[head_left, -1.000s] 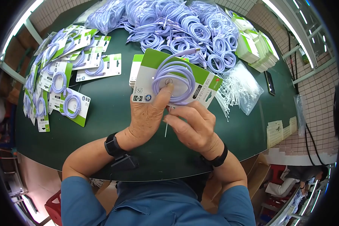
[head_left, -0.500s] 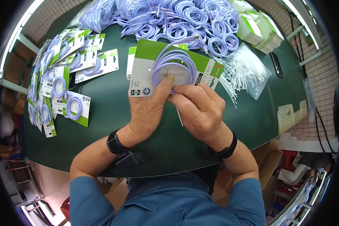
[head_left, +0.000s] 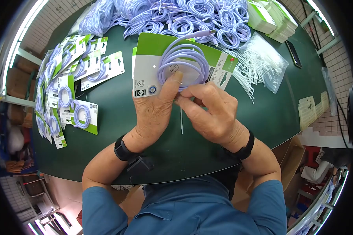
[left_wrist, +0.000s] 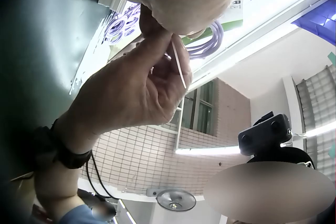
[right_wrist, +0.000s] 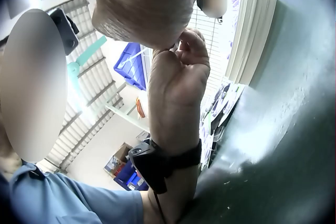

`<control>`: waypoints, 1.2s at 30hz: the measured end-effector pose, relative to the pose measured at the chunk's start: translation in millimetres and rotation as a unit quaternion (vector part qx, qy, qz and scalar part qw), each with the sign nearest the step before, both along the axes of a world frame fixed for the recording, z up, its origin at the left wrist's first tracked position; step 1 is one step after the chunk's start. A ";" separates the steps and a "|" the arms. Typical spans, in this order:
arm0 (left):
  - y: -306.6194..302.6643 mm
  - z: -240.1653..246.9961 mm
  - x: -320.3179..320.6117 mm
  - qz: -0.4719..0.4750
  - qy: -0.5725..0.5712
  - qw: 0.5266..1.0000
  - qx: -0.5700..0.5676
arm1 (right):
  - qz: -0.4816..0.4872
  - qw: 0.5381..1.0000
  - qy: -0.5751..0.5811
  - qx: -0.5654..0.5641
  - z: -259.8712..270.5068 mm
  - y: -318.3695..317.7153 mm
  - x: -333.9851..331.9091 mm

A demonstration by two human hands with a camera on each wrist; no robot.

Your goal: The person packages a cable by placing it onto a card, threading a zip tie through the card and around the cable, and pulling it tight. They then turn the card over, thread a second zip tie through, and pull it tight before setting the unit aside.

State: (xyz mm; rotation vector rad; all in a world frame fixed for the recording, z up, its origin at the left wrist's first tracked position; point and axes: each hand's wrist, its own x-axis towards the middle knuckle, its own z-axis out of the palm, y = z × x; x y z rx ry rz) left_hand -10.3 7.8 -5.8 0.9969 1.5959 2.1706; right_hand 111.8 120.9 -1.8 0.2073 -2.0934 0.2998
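Observation:
The left hand (head_left: 155,107) grips a green and white card (head_left: 147,62) by its lower edge, thumb pressing on a coiled lilac cable (head_left: 203,64) that lies on the card's face. At the card's lower edge the right hand (head_left: 213,113) pinches with thumb and forefinger beside the left thumb. A thin white tie (head_left: 181,122) hangs down between the hands; in the left wrist view the white tie (left_wrist: 179,65) sticks out from the right hand's fingers (left_wrist: 157,45). The fingers behind the card are hidden.
Lilac cables (head_left: 184,25) are heaped at the back. Carded cables (head_left: 82,114) lie at the left. Stacked cards (head_left: 262,17), a bag of white ties (head_left: 268,62) and a phone (head_left: 293,54) are at the right. Papers (head_left: 312,111) lie by the right edge.
The right hand has closed in on the card's lower edge, and the white tie's tail has swung right, then back to nearly vertical. The head view has shifted, with the card slightly higher in it.

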 end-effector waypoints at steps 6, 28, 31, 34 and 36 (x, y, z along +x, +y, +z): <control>-1.4 4.1 0.2 0.008 0.020 1.000 -0.013 | 0.012 1.000 -0.013 0.007 1.5 -4.8 4.7; 0.0 15.7 9.3 -0.042 -0.127 0.991 0.014 | 0.105 0.994 0.022 -0.003 0.3 -8.6 2.7; -2.7 9.0 5.5 -0.046 -0.124 0.991 0.014 | 0.108 0.994 0.016 -0.003 0.3 -8.6 2.4; -3.6 4.0 3.9 -0.045 -0.116 0.992 0.020 | 0.115 0.993 0.011 -0.008 0.4 -8.1 2.1; -2.5 4.1 4.3 -0.024 -0.076 0.996 0.028 | 0.118 0.993 0.006 -0.025 0.9 -7.7 2.1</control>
